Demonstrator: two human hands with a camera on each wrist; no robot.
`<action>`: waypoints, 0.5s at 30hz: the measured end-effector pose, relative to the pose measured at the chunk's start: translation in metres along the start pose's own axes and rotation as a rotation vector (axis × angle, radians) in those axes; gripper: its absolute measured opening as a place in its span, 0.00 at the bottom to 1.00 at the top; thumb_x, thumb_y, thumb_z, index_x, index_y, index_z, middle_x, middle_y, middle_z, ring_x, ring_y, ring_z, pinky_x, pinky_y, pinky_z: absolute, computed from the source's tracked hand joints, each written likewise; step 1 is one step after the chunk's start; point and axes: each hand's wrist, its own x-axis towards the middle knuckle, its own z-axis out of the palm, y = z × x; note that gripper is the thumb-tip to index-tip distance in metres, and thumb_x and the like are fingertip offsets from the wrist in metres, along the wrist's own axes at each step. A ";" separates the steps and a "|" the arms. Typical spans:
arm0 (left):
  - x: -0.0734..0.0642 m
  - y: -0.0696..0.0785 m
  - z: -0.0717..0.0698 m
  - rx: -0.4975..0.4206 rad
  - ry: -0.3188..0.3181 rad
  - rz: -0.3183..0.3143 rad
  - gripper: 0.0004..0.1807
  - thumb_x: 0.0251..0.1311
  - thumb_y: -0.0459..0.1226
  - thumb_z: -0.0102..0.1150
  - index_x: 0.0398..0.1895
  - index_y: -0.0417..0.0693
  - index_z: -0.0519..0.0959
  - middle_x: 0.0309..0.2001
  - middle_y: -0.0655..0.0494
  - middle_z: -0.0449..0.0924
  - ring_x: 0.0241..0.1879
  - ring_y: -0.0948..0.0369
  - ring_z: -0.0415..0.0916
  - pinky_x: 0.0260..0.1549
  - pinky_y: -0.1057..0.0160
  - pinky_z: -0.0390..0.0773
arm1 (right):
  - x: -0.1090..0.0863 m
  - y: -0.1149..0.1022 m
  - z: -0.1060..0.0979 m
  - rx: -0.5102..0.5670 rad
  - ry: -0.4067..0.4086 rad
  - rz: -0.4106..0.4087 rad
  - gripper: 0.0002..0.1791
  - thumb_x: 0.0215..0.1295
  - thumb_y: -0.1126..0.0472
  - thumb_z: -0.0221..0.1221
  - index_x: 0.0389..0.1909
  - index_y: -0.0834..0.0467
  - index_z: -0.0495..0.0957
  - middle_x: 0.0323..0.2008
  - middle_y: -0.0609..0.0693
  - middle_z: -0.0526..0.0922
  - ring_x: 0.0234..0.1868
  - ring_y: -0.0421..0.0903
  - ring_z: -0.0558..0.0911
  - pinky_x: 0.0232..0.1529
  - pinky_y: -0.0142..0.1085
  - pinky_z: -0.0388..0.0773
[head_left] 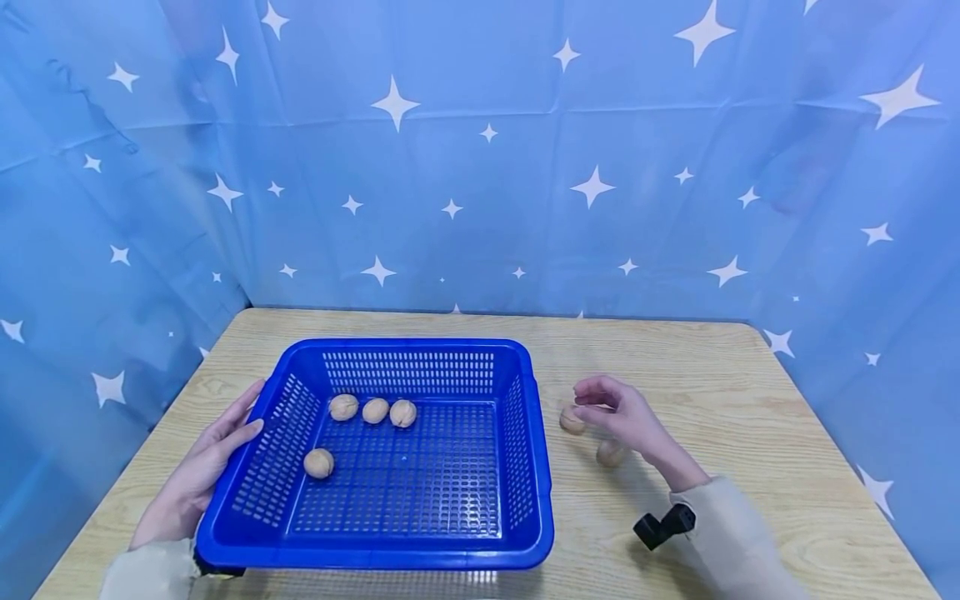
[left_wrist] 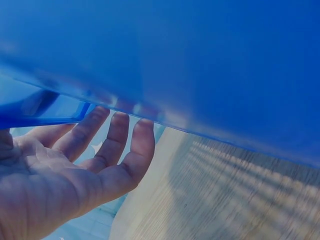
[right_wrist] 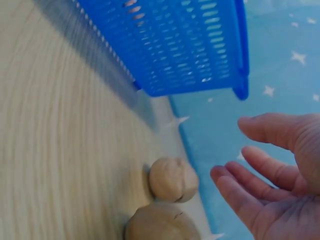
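Observation:
A blue plastic basket (head_left: 397, 554) with slotted walls is at the left of the table, several walnuts (head_left: 343, 407) lying on its floor. My left hand (head_left: 197, 471) grips its left side, thumb over the rim and the other fingers bent against the outer wall, as the left wrist view shows. To the right of the basket, two walnuts (head_left: 572, 421) are on the wood. Over them is my right hand (head_left: 618, 417), fingers loosely bent, thumb apart from the fingertips. In the right wrist view a gap separates its fingers from the nearer-to-basket walnut (right_wrist: 172, 179).
A pale wooden table (head_left: 645, 350) with rounded far corners carries everything. Behind and beside it hangs a blue curtain (head_left: 480, 233) with white stars. A small black device (head_left: 663, 527) is strapped at the right sleeve cuff.

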 end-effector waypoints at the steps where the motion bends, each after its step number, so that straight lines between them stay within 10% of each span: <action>1: 0.000 0.000 0.000 0.000 -0.001 0.002 0.33 0.74 0.33 0.31 0.74 0.67 0.36 0.56 0.64 0.74 0.51 0.55 0.77 0.45 0.50 0.78 | 0.000 0.003 0.000 -0.010 0.003 0.005 0.17 0.60 0.67 0.61 0.47 0.72 0.73 0.45 0.67 0.77 0.47 0.56 0.78 0.43 0.30 0.76; 15: 0.000 0.001 0.003 0.009 0.012 -0.011 0.34 0.74 0.33 0.32 0.74 0.67 0.35 0.56 0.65 0.74 0.51 0.56 0.76 0.45 0.49 0.77 | 0.010 0.016 0.006 -0.104 0.011 0.065 0.17 0.57 0.67 0.64 0.46 0.71 0.74 0.42 0.64 0.79 0.45 0.57 0.79 0.44 0.43 0.77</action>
